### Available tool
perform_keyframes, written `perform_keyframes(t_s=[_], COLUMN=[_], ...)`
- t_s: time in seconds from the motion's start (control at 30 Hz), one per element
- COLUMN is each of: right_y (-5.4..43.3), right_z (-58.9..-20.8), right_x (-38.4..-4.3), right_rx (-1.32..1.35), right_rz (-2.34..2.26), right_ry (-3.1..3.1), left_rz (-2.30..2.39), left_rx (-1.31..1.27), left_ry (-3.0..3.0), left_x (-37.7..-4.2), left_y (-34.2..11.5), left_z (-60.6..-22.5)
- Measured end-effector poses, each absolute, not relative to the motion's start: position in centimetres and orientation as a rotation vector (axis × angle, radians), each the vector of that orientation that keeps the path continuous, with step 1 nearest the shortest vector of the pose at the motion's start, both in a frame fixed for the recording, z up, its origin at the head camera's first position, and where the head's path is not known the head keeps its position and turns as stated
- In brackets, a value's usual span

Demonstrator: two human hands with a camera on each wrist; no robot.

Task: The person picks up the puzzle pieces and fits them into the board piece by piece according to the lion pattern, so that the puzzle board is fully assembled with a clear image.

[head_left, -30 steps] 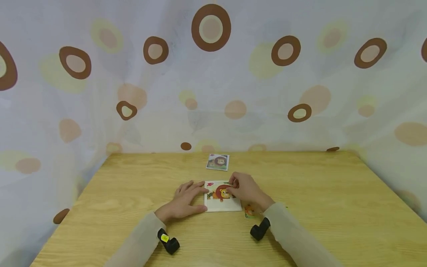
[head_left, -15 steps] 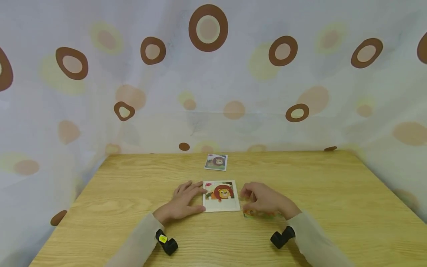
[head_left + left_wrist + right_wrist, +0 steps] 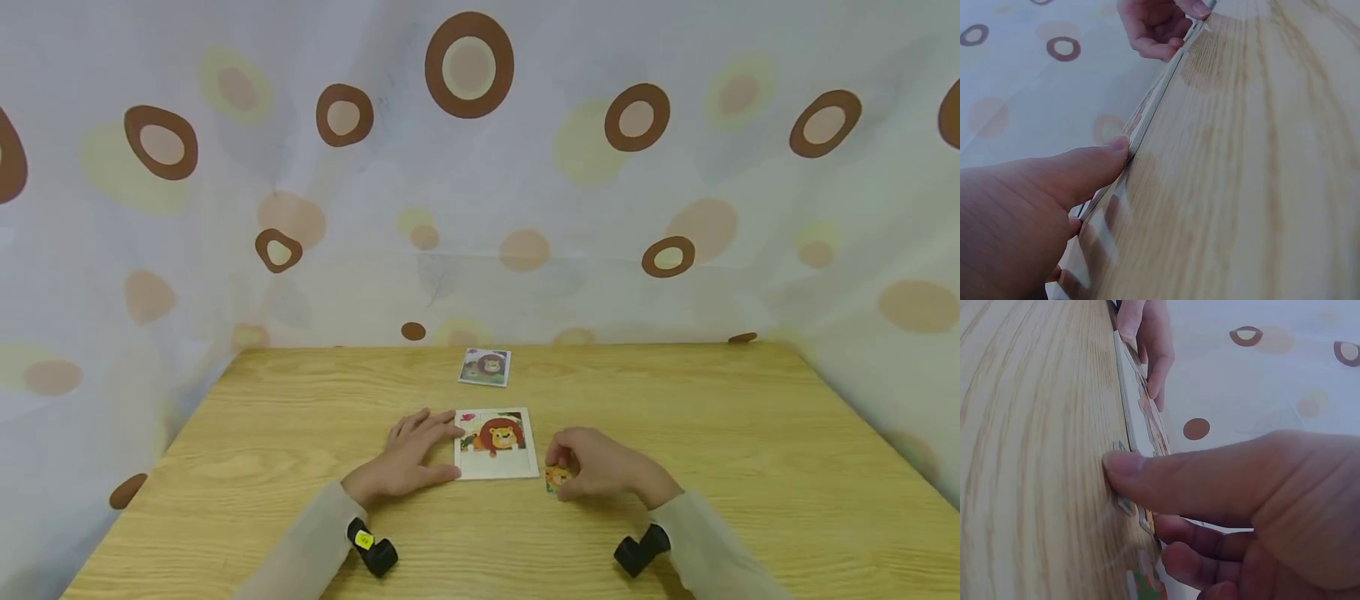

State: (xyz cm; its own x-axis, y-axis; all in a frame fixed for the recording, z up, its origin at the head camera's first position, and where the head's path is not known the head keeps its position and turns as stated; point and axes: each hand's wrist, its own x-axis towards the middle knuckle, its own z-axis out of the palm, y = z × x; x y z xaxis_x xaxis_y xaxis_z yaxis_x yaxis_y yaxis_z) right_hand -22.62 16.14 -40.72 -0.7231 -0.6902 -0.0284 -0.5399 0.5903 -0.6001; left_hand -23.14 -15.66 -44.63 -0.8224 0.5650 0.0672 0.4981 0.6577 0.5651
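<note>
A white-framed lion jigsaw puzzle (image 3: 497, 464) lies flat on the table, its upper part filled with picture pieces and its lower part blank white. My left hand (image 3: 408, 457) rests along the frame's left edge, fingers spread. Its thumb (image 3: 1100, 165) presses the frame's side in the left wrist view. Just right of the frame, my right hand (image 3: 603, 462) pinches a small orange and green puzzle piece (image 3: 555, 477) between thumb and fingers, low at the tabletop. The right wrist view has the thumb (image 3: 1147, 475) over that piece, partly hiding it.
Behind the puzzle lies a square lion picture card (image 3: 485, 367). Another puzzle piece (image 3: 1146, 586) lies by the right hand in the right wrist view. The wooden table (image 3: 315, 400) meets a dotted cloth (image 3: 345, 292) at the back and sides.
My right hand has left the puzzle's lion section, moved right and down to the loose pieces, and now pinches one. The left hand stays at the frame's left edge.
</note>
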Motion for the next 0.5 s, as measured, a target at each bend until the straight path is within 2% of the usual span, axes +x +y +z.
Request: perform_keyframes(t_s=[0.5], right_y=[16.35], right_z=[-40.97], right_x=[-22.62], right_rx=[-1.037], right_rz=[-0.792], right_ry=[2.577], left_rz=[0.875], left_rx=[0.892], left_ry=[2.757], left_x=[-23.21], left_y=[-15.53], left_z=[-44.68])
